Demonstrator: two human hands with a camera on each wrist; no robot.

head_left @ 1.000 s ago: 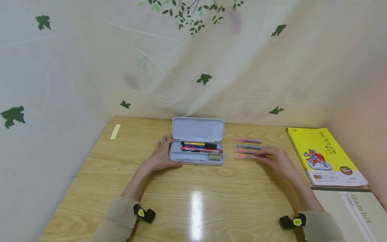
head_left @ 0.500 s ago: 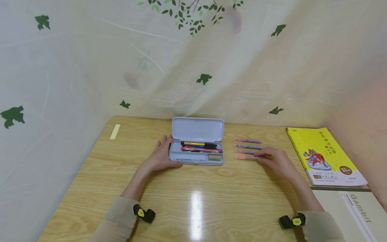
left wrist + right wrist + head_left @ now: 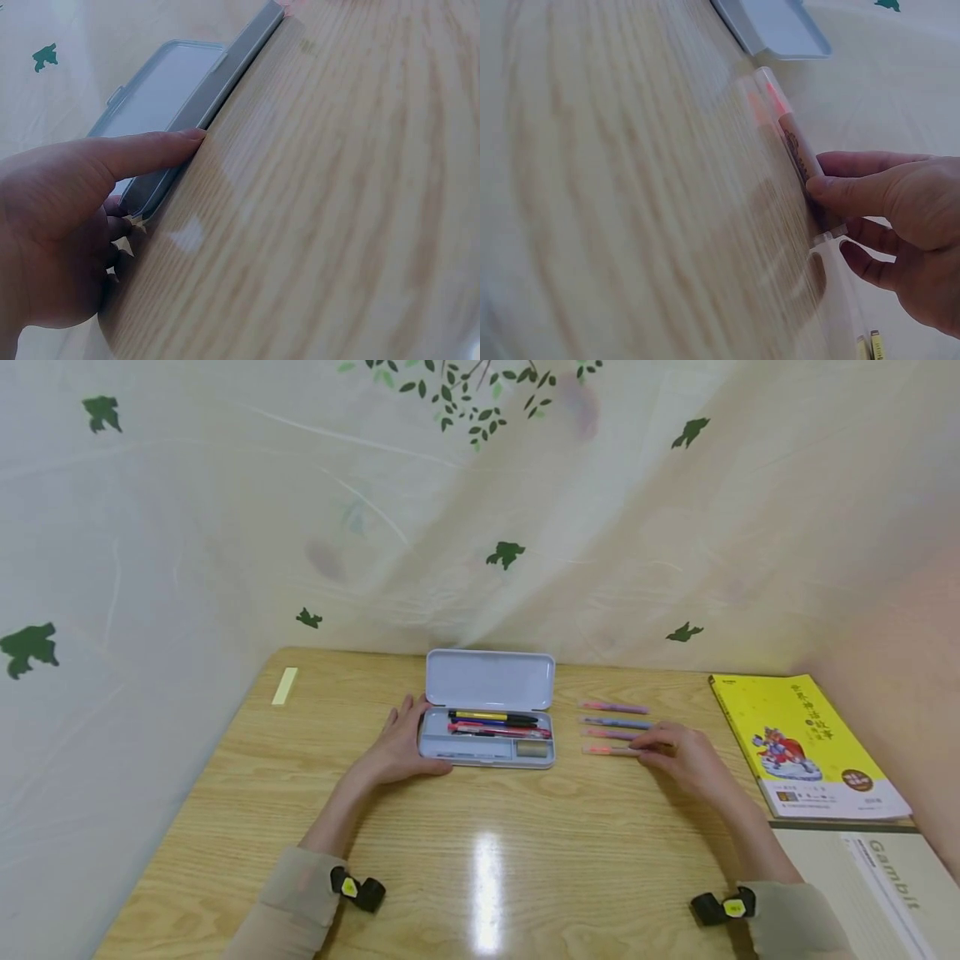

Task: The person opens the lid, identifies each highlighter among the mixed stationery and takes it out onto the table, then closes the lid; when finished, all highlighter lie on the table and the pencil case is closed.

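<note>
A light-blue pencil case [image 3: 491,680] stands with its lid up at the back of the wooden table. Several pens lie in its long compartment, including a yellow-and-black pen [image 3: 483,717]; a small greyish block [image 3: 532,749] sits in the front right compartment. My left hand [image 3: 399,747] grips the case's left end, thumb [image 3: 165,146] along the front wall and fingers round the side. To the right, several capped highlighters lie in a row. My right hand [image 3: 686,760] pinches the nearest one, a highlighter [image 3: 799,146] with a pink tip, by its right end, at table level.
Beyond the row lie a purple-and-pink highlighter [image 3: 615,708] and a blue one. A yellow book [image 3: 787,710] and a pale "Gambit" pad [image 3: 847,877] lie at the right. A pale yellow strip [image 3: 285,686] is at the far left. A printed curtain [image 3: 420,527] hangs behind.
</note>
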